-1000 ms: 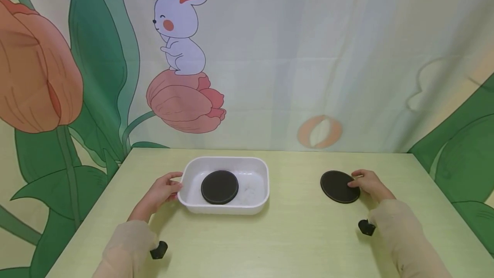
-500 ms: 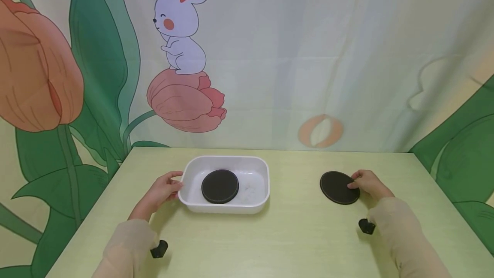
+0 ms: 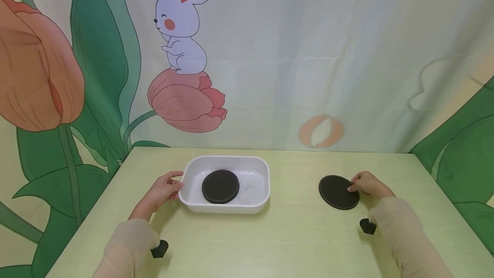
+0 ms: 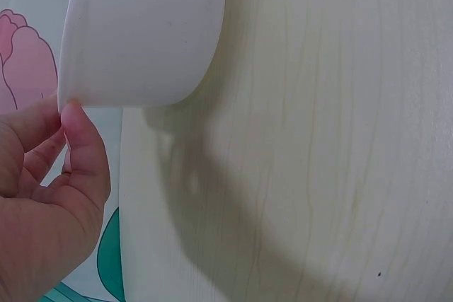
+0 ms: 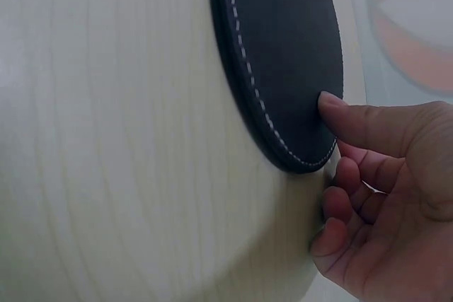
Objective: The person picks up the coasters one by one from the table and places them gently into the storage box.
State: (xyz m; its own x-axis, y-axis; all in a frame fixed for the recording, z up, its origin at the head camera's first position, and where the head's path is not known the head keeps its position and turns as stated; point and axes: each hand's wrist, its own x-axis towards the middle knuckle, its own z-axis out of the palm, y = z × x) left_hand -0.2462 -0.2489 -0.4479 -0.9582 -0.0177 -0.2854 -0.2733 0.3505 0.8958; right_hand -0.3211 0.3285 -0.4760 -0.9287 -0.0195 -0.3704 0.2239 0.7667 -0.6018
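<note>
My left hand (image 3: 164, 192) pinches the left rim of a white rectangular tub (image 3: 251, 207); the left wrist view shows the thumb against the outer wall of the tub (image 4: 148, 33). Inside that tub, left of its middle, lies a round black coaster (image 3: 220, 186). Over at the right, my right hand (image 3: 369, 185) pinches the edge of another round black coaster (image 3: 338, 192). The right wrist view shows the thumb on top of this coaster (image 5: 290, 47), which has white stitching round its rim, with the other fingers curled at its edge and partly underneath.
The pale wood-grain table (image 3: 285, 239) carries the tub at centre left and stretches between both hands. Directly behind its far edge hangs a printed curtain (image 3: 262, 76) with a rabbit and tulips. Each wrist bears a small black device (image 3: 160, 249).
The coaster in my right hand has shifted slightly towards me and tilted a little. My left hand and the tub stay in place.
</note>
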